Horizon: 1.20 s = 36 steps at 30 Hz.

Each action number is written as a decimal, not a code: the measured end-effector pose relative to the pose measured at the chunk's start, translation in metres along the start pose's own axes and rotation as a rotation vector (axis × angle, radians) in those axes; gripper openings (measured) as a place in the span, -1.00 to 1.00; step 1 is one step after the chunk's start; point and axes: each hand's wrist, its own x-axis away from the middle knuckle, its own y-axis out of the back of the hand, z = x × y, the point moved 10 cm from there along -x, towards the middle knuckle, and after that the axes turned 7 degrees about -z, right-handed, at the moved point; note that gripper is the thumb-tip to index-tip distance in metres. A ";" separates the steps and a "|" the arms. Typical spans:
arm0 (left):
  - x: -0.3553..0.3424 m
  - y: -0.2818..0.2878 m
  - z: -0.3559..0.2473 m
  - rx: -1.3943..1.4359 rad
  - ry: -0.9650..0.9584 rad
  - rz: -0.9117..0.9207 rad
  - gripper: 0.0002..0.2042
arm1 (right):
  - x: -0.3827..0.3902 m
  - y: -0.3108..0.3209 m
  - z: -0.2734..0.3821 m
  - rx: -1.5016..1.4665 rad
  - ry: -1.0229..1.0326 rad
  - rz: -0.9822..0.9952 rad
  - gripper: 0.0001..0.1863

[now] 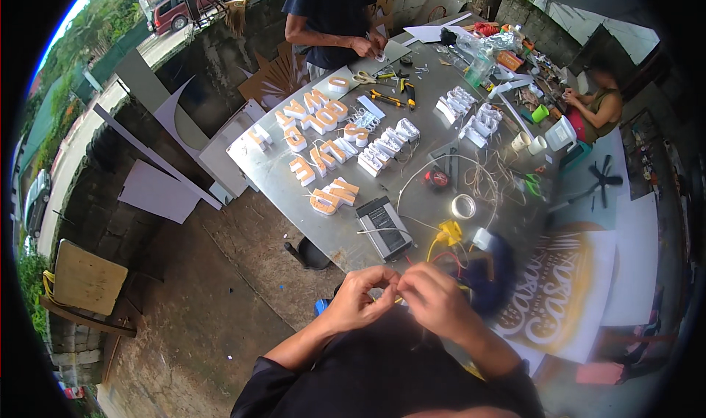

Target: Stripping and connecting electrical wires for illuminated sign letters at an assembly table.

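Note:
My left hand point(362, 296) and my right hand point(434, 300) meet low in the middle of the view, fingertips pinched together on what looks like a thin yellow wire, mostly hidden by my fingers. Just beyond them on the metal table point(287, 219) are a grey power supply box point(384, 227), a yellow plug point(449, 231) with red and yellow wires, a white adapter point(482, 238) and a roll of tape point(462, 206). Cut-out letters with tan faces point(332, 196) and white letters point(388, 144) lie farther back among loose cables.
A co-worker in dark blue point(327, 28) stands across the table; another, in olive green point(596, 105), sits at right. Pliers and cutters point(386, 94) lie near the back. A printed board point(559, 293) is at lower right. White sheets point(158, 190) lean along the left wall.

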 end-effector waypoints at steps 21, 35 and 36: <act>0.010 0.024 -0.053 -0.346 -0.519 -0.328 -0.81 | -0.004 0.005 0.029 0.174 0.179 -0.129 -0.85; 0.013 0.016 -0.058 -0.436 -0.515 -0.264 -0.81 | 0.000 0.003 0.015 0.125 0.046 -0.041 -0.92; 0.014 0.016 -0.058 -0.434 -0.515 -0.262 -0.81 | 0.000 0.002 0.015 0.126 0.044 -0.042 -0.92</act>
